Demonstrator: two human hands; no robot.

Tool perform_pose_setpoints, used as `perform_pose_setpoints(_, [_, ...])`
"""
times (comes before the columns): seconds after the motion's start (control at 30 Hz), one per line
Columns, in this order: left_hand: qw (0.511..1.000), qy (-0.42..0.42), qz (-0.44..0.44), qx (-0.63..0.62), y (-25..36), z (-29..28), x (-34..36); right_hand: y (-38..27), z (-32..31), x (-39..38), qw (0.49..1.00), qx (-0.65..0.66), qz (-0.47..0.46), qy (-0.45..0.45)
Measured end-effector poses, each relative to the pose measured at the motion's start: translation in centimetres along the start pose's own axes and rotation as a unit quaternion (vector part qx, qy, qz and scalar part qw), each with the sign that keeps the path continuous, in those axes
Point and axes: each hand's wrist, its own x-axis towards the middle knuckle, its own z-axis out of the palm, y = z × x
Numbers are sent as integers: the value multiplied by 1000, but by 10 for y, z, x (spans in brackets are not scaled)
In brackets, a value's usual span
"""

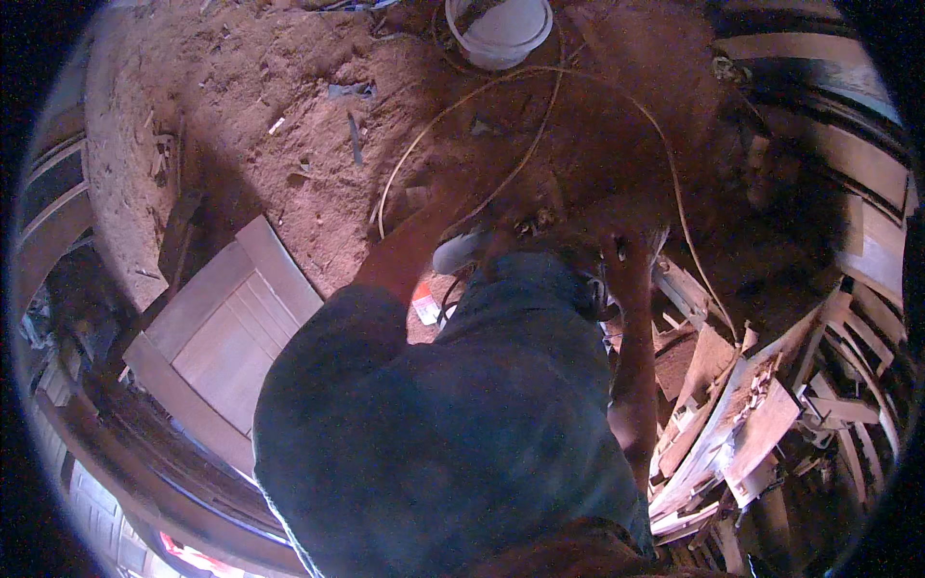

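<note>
Our left hand (438, 207) and right hand (617, 252) reach toward the thin tan looping cord (540, 116); grips unclear, so we should move slowly, avoiding tangles

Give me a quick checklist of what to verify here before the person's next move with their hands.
1. Left hand in view: ok, low over the sawdust floor.
2. Right hand in view: ok, but what it grips: cannot tell.
3. Cord free of the hands: not ok, it loops right around them.
4. White bucket out of the way: ok.
5. Wood scraps clear of the right arm: not ok, piled close.
</note>
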Motion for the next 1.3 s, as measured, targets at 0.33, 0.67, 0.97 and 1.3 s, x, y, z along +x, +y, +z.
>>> perform_pose_setpoints(0.33, [996,12,-52,-77,10,-33,29,39,-1,-27,998,-43,-47,24])
perform_pose_setpoints(0.67, [798,-125,-381,-450,-91,-161,-97,30,-6,-27,999,-13,43,30])
perform_pose_setpoints(0.97, [565,-91,-644,-508,-33,-67,-223,-1,-6,-18,998,42,43,12])
perform_pose_setpoints(1.3, [694,278,-365,-555,-54,16,-206,-11,8,-5,997,67,-4,-25])
